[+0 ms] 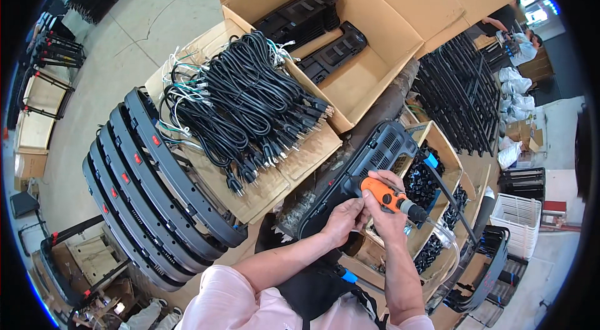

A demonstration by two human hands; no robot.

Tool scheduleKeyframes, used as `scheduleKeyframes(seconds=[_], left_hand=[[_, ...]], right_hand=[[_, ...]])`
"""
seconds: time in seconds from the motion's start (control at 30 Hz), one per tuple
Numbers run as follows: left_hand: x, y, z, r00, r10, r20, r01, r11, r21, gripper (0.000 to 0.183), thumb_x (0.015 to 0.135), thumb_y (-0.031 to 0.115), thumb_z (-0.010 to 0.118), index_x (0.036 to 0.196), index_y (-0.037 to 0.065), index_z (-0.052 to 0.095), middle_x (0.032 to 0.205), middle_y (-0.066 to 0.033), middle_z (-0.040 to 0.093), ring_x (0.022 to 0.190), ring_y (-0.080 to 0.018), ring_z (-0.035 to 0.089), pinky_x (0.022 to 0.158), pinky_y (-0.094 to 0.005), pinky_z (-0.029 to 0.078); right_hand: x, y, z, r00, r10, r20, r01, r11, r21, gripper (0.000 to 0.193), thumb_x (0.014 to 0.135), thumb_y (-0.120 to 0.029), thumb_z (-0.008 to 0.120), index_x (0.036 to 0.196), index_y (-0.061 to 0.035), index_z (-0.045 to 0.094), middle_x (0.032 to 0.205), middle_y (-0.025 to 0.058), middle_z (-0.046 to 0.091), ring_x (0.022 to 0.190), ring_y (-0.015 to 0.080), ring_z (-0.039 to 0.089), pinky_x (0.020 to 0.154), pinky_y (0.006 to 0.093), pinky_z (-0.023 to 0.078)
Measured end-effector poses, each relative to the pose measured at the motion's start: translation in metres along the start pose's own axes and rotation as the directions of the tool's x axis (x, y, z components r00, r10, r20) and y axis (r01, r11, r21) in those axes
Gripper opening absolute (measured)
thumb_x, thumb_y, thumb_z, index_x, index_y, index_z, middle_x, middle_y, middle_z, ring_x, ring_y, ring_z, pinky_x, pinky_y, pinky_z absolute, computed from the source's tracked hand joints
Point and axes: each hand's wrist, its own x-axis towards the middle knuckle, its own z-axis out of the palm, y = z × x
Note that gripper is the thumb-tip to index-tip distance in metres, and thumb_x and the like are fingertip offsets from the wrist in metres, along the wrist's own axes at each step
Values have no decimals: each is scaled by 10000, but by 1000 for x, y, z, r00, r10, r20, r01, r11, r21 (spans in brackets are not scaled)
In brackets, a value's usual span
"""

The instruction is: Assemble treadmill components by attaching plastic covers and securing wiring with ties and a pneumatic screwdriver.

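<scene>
here, the right hand (389, 222) grips an orange driver (379, 194); the left hand (341, 220) is pinched together, anything inside hidden.

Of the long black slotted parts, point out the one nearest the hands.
The slotted part outside the open carton, close by the left hand and right hand; the others lie inside the carton.

Left hand (341, 222) curled, right hand (387, 222) gripping (2, bare).
</scene>
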Motion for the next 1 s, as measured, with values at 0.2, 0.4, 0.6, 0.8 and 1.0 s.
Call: scheduleKeyframes(seconds=[0.2, 0.4, 0.6, 0.8, 1.0], left_hand=[[2, -2, -7, 999, -5, 44, 4, 1000, 31, 208, 1110, 234, 573, 970, 102, 652, 782, 38, 593, 654, -62, 514, 587, -238, 405], [9, -9, -6, 1000, 24, -2, -24, 999, 46, 127, 1079, 214, 634, 1051, 90, 638, 783, 33, 596, 633, -60, 508, 556, -227, 387], [5, -6, -3, 999, 33, 29, -33, 999, 2, 184, 1099, 255, 605, 1034, 85, 621, 776, 26, 583, 605, -63, 490, 534, -231, 379], [6, -10, -3, 999, 48, -13, -48, 998, 33, 276, 1106, 308, 589, 937, 91, 608, 756, 28, 546, 585, -64, 457, 497, -232, 352], [-8, -7, -4, 999, 32, -1, -32, 995, 92, 221, 1108, 243, 580, 962, 83, 627, 796, 8, 599, 636, -79, 510, 527, -233, 393]], right_hand=[[10, 1, 7, 999, -5, 39, 7, 998, -65, 434, 889, 9, 763, 1288, -18, 595, 1291, 146, 694, 1203, 210, 656, 1067, 356, 518], [14, 5, 6, 997, -16, 70, 20, 998, -55, 339, 891, 19, 751, 1210, -11, 640, 1295, 157, 693, 1200, 217, 658, 1054, 361, 531], [15, 12, 8, 998, -43, 46, 45, 998, -32, 350, 882, -25, 781, 1206, -4, 652, 1265, 143, 702, 1149, 203, 673, 1020, 347, 544], [14, 12, 11, 998, -30, 49, 28, 999, 34, 494, 875, -9, 781, 1330, -1, 589, 1279, 129, 693, 1167, 191, 667, 1041, 343, 530], [-14, -3, -3, 987, -143, -67, 144, 989, 10, 496, 878, -10, 777, 1333, -8, 581, 1270, 129, 711, 1162, 193, 674, 1053, 348, 523]])
